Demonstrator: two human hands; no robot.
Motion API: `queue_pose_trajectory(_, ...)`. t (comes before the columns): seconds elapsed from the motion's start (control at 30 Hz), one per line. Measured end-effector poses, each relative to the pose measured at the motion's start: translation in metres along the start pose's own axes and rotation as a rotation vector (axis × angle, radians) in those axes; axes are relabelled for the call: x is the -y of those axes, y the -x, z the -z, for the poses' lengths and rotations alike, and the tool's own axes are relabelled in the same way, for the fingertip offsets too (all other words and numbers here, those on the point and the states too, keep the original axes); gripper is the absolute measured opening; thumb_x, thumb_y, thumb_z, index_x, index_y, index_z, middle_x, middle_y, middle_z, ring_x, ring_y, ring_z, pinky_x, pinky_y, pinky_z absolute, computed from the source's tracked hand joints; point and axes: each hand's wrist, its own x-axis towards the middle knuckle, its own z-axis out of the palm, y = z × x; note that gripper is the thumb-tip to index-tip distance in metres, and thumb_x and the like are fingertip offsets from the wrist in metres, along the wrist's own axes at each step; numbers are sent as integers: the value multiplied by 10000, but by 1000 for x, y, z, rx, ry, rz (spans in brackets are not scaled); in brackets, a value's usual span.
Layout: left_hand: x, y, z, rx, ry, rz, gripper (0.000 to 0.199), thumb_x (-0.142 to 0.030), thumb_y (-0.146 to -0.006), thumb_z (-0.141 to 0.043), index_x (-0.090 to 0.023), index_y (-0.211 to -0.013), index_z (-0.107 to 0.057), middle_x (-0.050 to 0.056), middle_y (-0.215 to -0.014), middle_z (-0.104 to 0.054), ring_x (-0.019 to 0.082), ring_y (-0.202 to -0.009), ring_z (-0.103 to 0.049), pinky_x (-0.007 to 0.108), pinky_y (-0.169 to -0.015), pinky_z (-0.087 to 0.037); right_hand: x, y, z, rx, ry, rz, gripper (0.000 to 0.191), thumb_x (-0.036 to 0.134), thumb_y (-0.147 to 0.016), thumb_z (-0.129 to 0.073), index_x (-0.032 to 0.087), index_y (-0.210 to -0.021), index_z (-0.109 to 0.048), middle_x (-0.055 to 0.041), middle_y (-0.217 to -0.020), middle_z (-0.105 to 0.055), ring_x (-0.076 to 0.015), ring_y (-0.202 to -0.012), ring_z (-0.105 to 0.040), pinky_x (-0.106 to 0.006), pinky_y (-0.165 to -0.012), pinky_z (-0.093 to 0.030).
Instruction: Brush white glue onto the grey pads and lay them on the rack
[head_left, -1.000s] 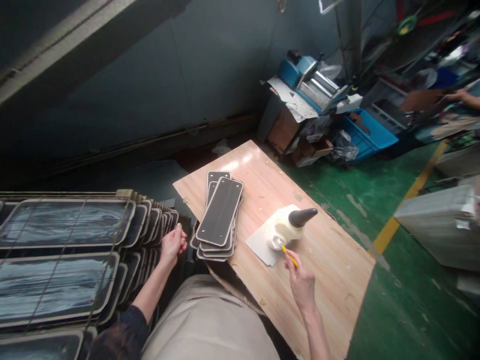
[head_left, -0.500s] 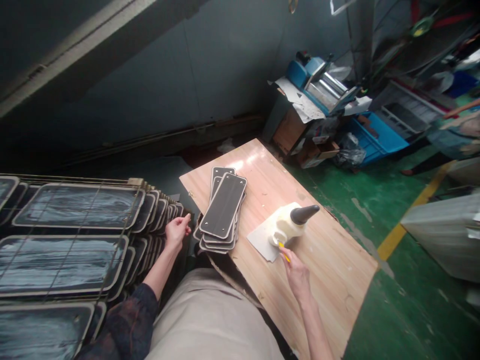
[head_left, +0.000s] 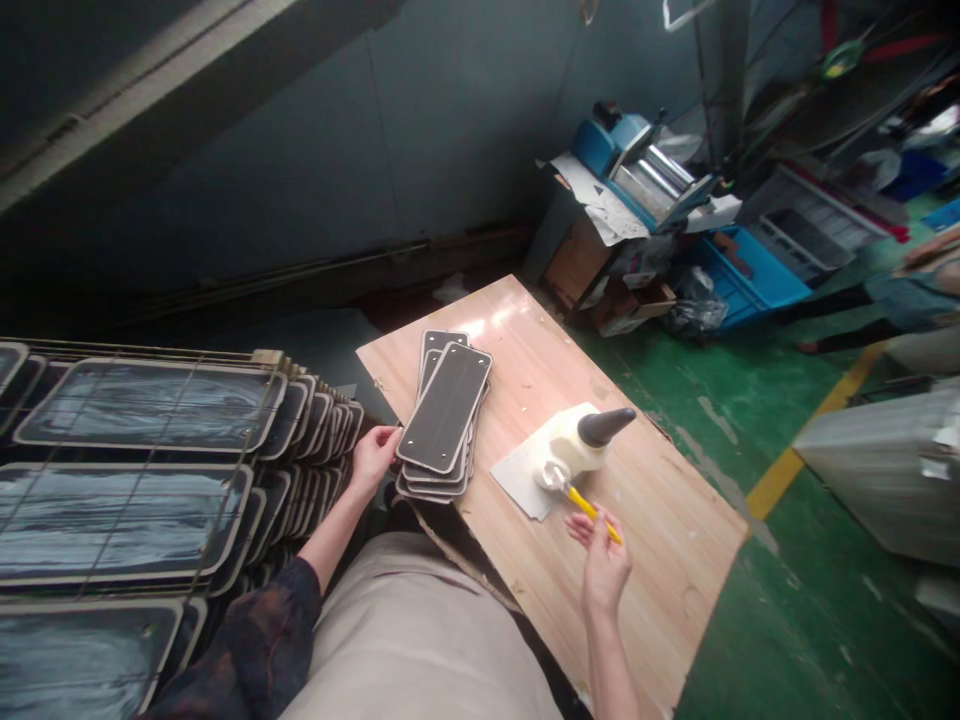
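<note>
Left of the bottle [head_left: 571, 446], my left hand [head_left: 373, 460] has reached the panel stack's [head_left: 446, 405] edge — pinching or merely touching, I can't tell. My right hand [head_left: 604, 578] holds the yellow-handled tool [head_left: 580, 501] — tip at the bottle's opening.

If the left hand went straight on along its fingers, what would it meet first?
The left hand would first meet the near side of the stack of dark panels on the wooden board. The fingertips look right beside it, perhaps already touching; depth is hard to judge here.
</note>
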Motion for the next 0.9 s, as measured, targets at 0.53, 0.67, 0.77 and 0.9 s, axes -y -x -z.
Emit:
queue_pose_trajectory(0.53, 1, 7, 5, 217, 92, 59, 369, -440, -623, -730, -118, -750, -603, -23, -516, -561, 64, -396, -454, 167, -394, -339, -38, -10, 25, -214, -357, -321, 253, 348, -717, -643, 160, -870, -571, -66, -819, -700, -203, -811, -698, -302, -665, -590)
queue_pose_trajectory(0.67, 12, 19, 8, 201, 154, 97, 380, -446, -625, -731, -124, -755, -576, -18, -541, -566, 76, -401, -488, 178, -392, -405, -40, -10, 22, -199, -343, -331, 263, 366, -706, -667, 152, -833, -581, -63, -763, -701, -197, -762, -702, -281, -644, -588)
queue_pose_trajectory(0.77, 20, 30, 7, 163, 208, 128, 386, -446, -615, -733, -133, -756, -556, -21, -578, -562, 99, -452, -535, 224, -431, -491, -32, 2, 30, -201, -314, -300, 313, 415, -723, -683, 152, -858, -581, -50, -743, -708, -185, -740, -702, -268, -644, -584)
queue_pose_trajectory(0.9, 28, 42, 5, 133, 268, 133, 380, -449, -631, -720, -141, -764, -543, -29, -599, -541, 112, -495, -545, 252, -448, -521, -2, 7, 8, -100, -212, -161, 367, 459, -788, -661, 137, -947, -584, -52, -748, -706, -197, -719, -702, -293, -660, -584)
